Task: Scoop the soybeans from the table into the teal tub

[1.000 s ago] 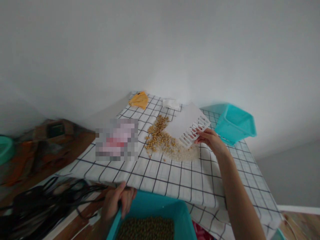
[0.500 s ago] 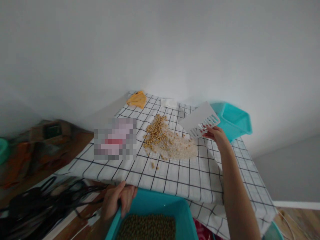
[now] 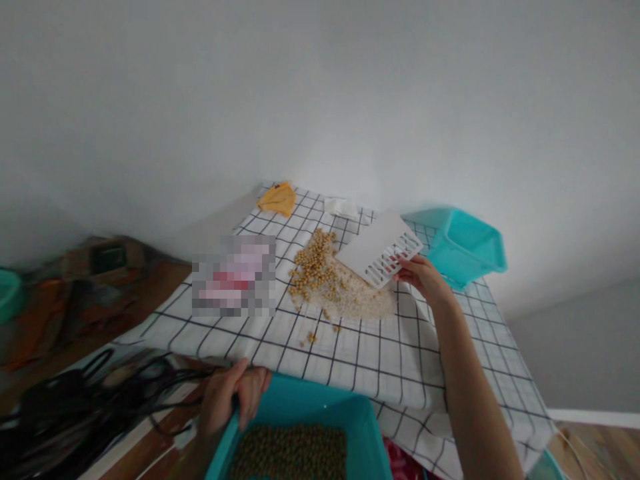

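Note:
My right hand (image 3: 417,273) is closed on the slotted end of a thin white plastic board (image 3: 375,243). The board slants over a spread of rice (image 3: 367,301), its far edge beside a heap of yellow soybeans (image 3: 313,267); whether it touches the grains I cannot tell. Down at the table's front edge, my left hand (image 3: 235,393) has its fingers wrapped over the rim of a teal bin (image 3: 320,400). Small greenish-brown beans (image 3: 293,453) cover the bin's bottom.
A second teal bin (image 3: 470,243) stands at the table's right. On the checked cloth (image 3: 300,357) lie a yellow cloth piece (image 3: 278,199), a white packet (image 3: 341,208) and a blurred-out pink item (image 3: 235,277). Black cables (image 3: 100,400) hang at lower left.
My right hand has moved the board left and slightly down, over the rice and close to the soybeans. My left hand has stayed on the bin's rim.

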Tool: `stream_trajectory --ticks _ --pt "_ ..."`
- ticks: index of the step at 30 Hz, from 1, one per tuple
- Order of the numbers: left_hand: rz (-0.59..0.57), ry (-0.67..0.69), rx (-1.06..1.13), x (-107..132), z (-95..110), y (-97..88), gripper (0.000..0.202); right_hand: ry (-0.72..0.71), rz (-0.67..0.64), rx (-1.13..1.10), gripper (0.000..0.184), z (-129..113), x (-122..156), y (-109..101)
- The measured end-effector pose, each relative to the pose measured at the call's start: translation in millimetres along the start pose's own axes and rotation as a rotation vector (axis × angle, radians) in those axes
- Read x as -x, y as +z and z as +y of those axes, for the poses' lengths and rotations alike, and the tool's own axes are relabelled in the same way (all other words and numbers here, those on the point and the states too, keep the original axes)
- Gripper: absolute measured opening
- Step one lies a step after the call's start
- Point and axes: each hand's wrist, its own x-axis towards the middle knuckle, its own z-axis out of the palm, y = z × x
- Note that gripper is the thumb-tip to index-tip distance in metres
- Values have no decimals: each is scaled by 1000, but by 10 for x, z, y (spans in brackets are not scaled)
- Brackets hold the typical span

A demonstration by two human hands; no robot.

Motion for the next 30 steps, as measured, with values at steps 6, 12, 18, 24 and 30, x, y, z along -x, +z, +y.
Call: stream_trajectory --ticks 6,12,18,24,30 --pt "26 35 21 7 -42 9 74 -69 39 -23 34 -52 14 1" --pt "113 7 69 34 1 107 76 1 155 64 29 -9 -68 -98" --pt "52 4 37 12 44 92 71 36 76 53 23 16 -42 -6" --pt "145 -35 49 38 79 160 74 -8 21 19 31 -18 0 89" --pt "153 -35 38 37 58 150 74 -81 -101 5 31 -65 75 153"
